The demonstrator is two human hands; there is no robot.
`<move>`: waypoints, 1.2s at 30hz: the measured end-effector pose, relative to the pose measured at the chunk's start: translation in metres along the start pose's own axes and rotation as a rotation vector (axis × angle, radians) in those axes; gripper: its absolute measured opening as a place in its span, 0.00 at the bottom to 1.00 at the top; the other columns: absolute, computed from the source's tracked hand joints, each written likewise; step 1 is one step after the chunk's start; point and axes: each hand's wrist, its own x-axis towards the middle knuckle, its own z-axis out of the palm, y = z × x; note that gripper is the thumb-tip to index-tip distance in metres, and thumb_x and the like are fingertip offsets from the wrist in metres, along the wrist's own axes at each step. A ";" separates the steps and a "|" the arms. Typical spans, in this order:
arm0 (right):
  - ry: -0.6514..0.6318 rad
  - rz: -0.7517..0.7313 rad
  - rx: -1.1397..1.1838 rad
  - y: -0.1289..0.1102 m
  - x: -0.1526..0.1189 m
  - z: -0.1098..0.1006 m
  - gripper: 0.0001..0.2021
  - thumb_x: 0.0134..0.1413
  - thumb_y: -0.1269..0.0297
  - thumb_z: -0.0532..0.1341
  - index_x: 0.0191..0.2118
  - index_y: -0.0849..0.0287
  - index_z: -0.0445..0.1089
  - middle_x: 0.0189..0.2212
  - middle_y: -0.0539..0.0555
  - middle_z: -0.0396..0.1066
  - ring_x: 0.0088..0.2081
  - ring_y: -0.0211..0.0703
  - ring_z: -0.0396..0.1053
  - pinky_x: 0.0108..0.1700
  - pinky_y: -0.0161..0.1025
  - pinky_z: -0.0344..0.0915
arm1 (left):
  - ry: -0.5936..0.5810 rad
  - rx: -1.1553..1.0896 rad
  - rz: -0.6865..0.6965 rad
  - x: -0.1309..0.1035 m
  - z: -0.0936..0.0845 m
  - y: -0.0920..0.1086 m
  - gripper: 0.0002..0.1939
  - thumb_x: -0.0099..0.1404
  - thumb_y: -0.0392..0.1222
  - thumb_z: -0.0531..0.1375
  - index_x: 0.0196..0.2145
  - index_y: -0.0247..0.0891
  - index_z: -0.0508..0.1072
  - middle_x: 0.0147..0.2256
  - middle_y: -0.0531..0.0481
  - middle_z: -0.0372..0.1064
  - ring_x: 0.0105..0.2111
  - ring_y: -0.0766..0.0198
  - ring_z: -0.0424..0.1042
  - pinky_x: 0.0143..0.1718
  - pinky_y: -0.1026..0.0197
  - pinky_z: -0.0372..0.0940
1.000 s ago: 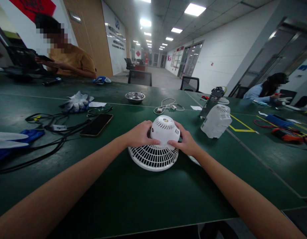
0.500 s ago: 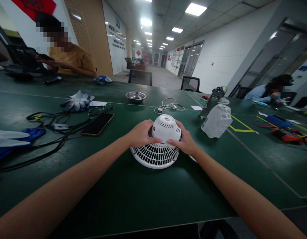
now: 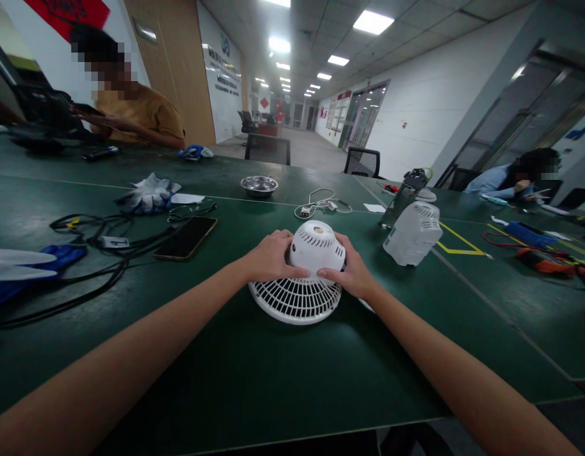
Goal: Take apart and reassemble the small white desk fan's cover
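Note:
A white rounded motor housing (image 3: pixel 317 248) with vent slots sits over a round white fan grille (image 3: pixel 296 303) on the green table (image 3: pixel 283 380). My left hand (image 3: pixel 272 256) grips the housing's left side, its thumb across the lower front. On the right side my right hand (image 3: pixel 352 269) holds the same housing, the two thumb tips close together. The other fingers are partly hidden behind it. A thin white part (image 3: pixel 367 305) shows beneath my right wrist.
Left are a phone (image 3: pixel 186 238), black cables (image 3: pixel 124 253) and gloves (image 3: pixel 147 194). Ahead lie a metal bowl (image 3: pixel 259 185) and a white cable (image 3: pixel 316 206). Right stand a white plastic housing (image 3: pixel 413 234) and a bottle (image 3: pixel 402 197). Two people sit beyond.
Both hands keep their hold on the white housing, which stays in nearly the same place. At the far right, the seated person's head and hand have shifted slightly.

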 end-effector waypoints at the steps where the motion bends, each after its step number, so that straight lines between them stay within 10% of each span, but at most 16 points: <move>1: 0.006 0.001 -0.002 -0.001 0.000 0.001 0.44 0.45 0.48 0.74 0.65 0.52 0.56 0.58 0.60 0.68 0.56 0.60 0.68 0.60 0.58 0.63 | 0.003 0.005 -0.005 0.000 0.000 0.001 0.40 0.54 0.69 0.65 0.54 0.36 0.72 0.49 0.38 0.68 0.50 0.44 0.66 0.50 0.41 0.63; 20: 0.003 -0.049 -0.076 -0.003 0.000 0.001 0.46 0.48 0.45 0.71 0.67 0.53 0.52 0.61 0.62 0.65 0.58 0.62 0.67 0.60 0.61 0.63 | 0.029 -0.005 0.081 -0.001 0.002 -0.008 0.38 0.53 0.61 0.68 0.57 0.39 0.69 0.52 0.38 0.68 0.51 0.42 0.68 0.52 0.37 0.63; 25: -0.030 -0.059 -0.172 -0.009 -0.002 -0.009 0.45 0.53 0.44 0.65 0.71 0.51 0.46 0.47 0.59 0.74 0.43 0.59 0.73 0.49 0.61 0.70 | 0.088 -0.061 0.071 -0.002 0.002 -0.008 0.30 0.62 0.49 0.63 0.60 0.38 0.65 0.57 0.37 0.67 0.56 0.44 0.68 0.57 0.37 0.61; 31: -0.165 -0.014 -0.064 -0.019 -0.009 -0.009 0.48 0.57 0.53 0.63 0.74 0.50 0.32 0.32 0.51 0.74 0.26 0.46 0.70 0.33 0.50 0.72 | 0.057 -0.230 0.201 -0.007 0.007 -0.004 0.63 0.57 0.52 0.68 0.72 0.43 0.27 0.70 0.31 0.45 0.67 0.37 0.55 0.63 0.34 0.55; 36: -0.199 -0.038 -0.025 -0.022 -0.007 -0.011 0.48 0.53 0.59 0.64 0.73 0.49 0.35 0.26 0.45 0.70 0.25 0.43 0.69 0.29 0.43 0.70 | 0.108 -0.193 0.195 -0.009 0.009 0.004 0.65 0.54 0.54 0.70 0.72 0.47 0.27 0.70 0.31 0.43 0.65 0.33 0.57 0.62 0.32 0.56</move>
